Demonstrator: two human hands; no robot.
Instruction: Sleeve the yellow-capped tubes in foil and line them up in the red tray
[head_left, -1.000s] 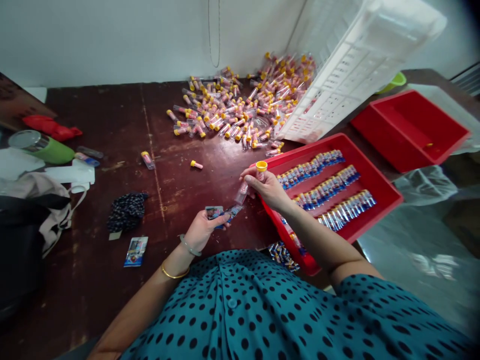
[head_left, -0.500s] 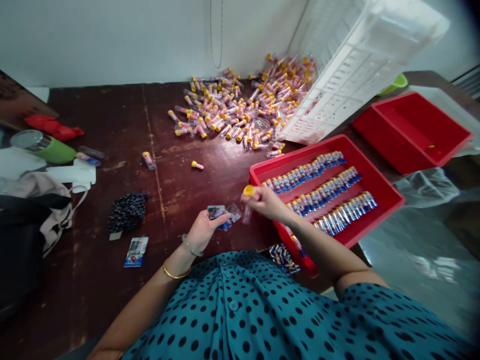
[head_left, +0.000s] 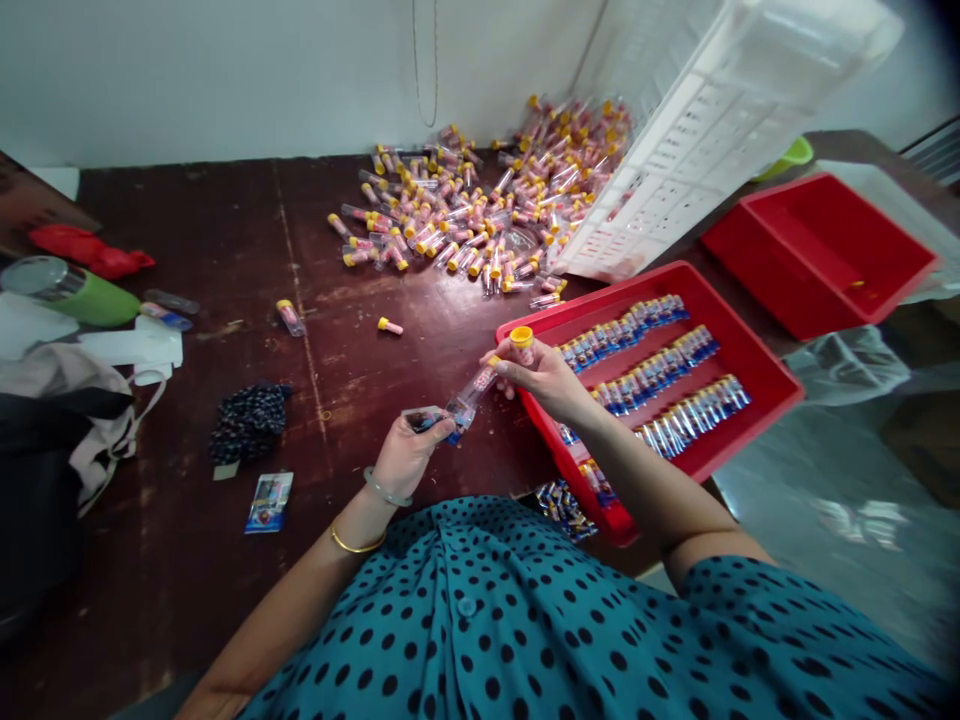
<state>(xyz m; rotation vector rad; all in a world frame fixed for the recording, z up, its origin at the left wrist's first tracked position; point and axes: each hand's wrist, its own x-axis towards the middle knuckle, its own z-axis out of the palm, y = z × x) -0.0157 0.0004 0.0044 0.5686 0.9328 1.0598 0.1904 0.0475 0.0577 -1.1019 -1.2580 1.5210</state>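
My left hand (head_left: 409, 445) is closed on several small blue printed plastic sleeves (head_left: 431, 418), fanned between thumb and fingers. My right hand (head_left: 544, 380) pinches a clear yellow-capped tube (head_left: 480, 380) with pink contents. The tube slants down to the left, its lower end at the clear front sleeve; whether it is inside I cannot tell. A second yellow-capped tube (head_left: 522, 340) stands upright in the same right fingers, its lower part hidden by them. Beside my right forearm, a red tray (head_left: 780, 385) holds rows of blue-wrapped tubes (head_left: 656, 370).
Loose yellow-capped tubes (head_left: 450, 210) are heaped at the back, beside a tilted white crate (head_left: 660, 170). A red bin (head_left: 765, 260) stands right. At left are a green bottle (head_left: 90, 290), a dark cloth (head_left: 247, 420), a stack of sleeves (head_left: 268, 503) and a bag (head_left: 45, 430).
My right hand has risen slightly and turned, bringing a tube slanting to the sleeves in my left hand. A second capped tube now shows upright in it. The left hand has barely moved.
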